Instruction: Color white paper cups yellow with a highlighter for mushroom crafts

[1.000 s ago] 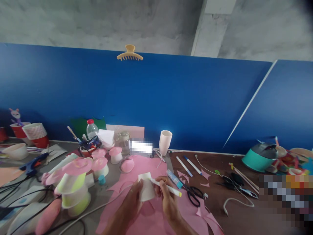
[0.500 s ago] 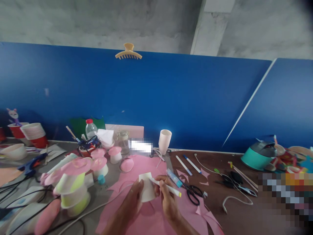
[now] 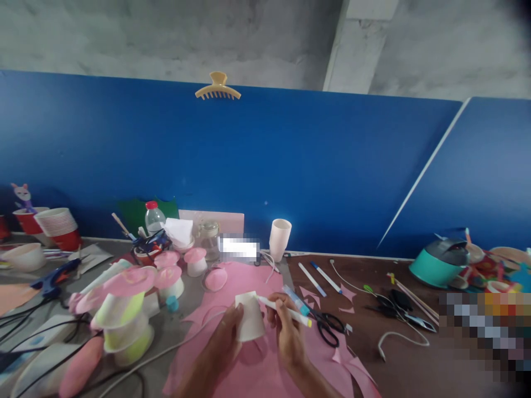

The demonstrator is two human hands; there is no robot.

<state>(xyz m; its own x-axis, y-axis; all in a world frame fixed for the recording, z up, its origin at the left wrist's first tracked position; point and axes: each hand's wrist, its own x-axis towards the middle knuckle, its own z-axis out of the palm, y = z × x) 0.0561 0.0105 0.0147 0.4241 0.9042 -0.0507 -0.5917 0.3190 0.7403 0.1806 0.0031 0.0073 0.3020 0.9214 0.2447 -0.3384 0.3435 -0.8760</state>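
Two things are held: left fingers (image 3: 238,315) grip a white cup (image 3: 249,318), right fingers (image 3: 285,317) a marker (image 3: 298,317) that has shifted slightly rightward.

We faced a blue partition (image 3: 311,160) that ran the full width of our view behind the tabletop (image 3: 406,376). Toward the right, a thin white strip (image 3: 425,171) slanted down its face. Above its top edge we saw a bare grey wall (image 3: 166,38), blotched and rough, and a paler column (image 3: 352,50). Our tabletop was grey on the left, dark brown on the right. Soft light paled the partition's left end.
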